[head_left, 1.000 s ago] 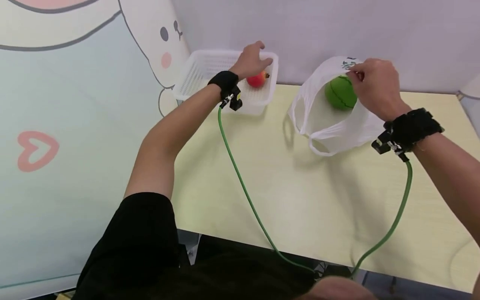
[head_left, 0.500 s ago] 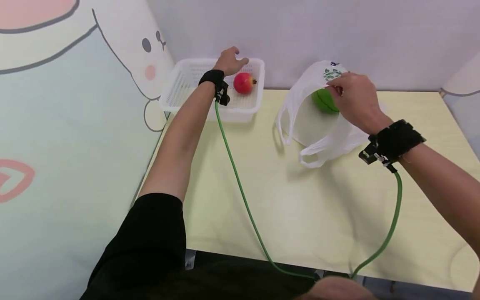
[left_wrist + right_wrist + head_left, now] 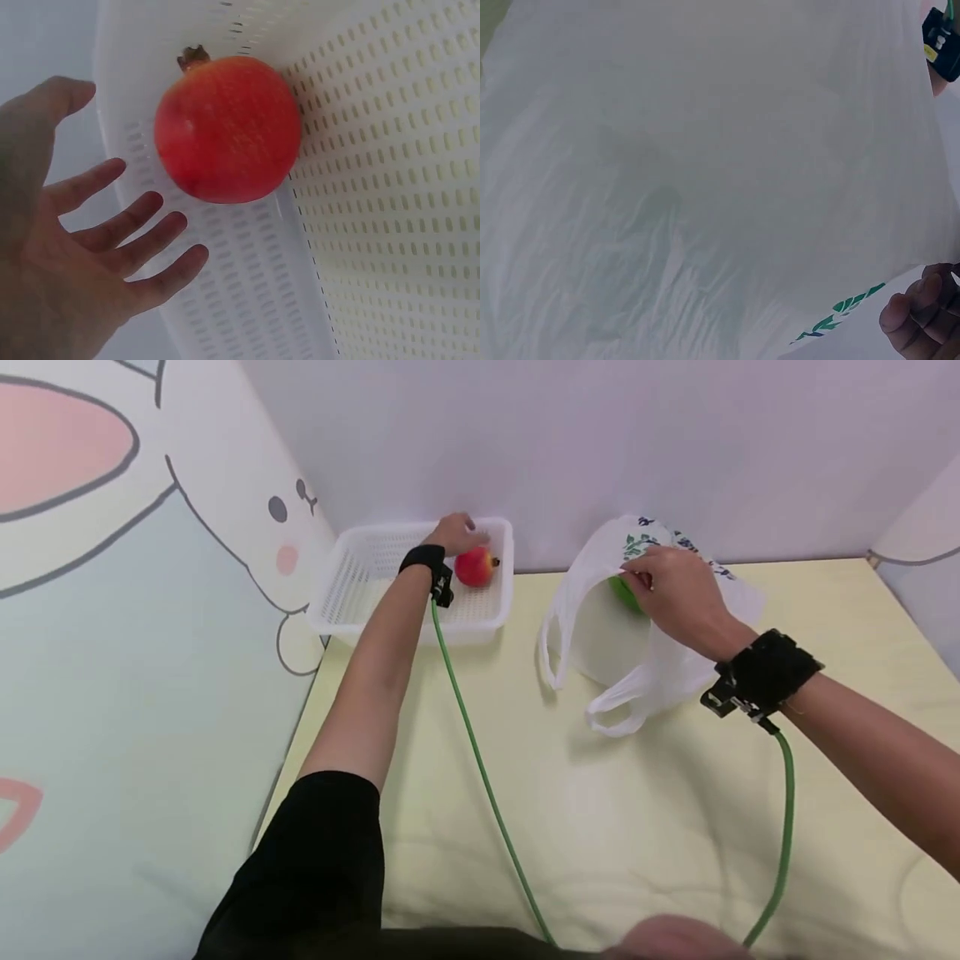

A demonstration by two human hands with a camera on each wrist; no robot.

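By my left hand point(image 3: 452, 533) the pomegranate point(image 3: 476, 567) is red with an orange blush and a brown crown. The basket point(image 3: 352, 585) under it is white, perforated in rows of small slots. My right hand point(image 3: 675, 593) is on a translucent white bag point(image 3: 600, 635) printed with green leaves and dark blue marks. The ball point(image 3: 621, 590) inside is green. The table point(image 3: 637, 827) is pale yellow. Both wrist straps are black, both cables green. The left wall is pale blue with a white rabbit, pink cheek, grey outline.

Bright, even light; soft shadows; hazy right-wrist view.
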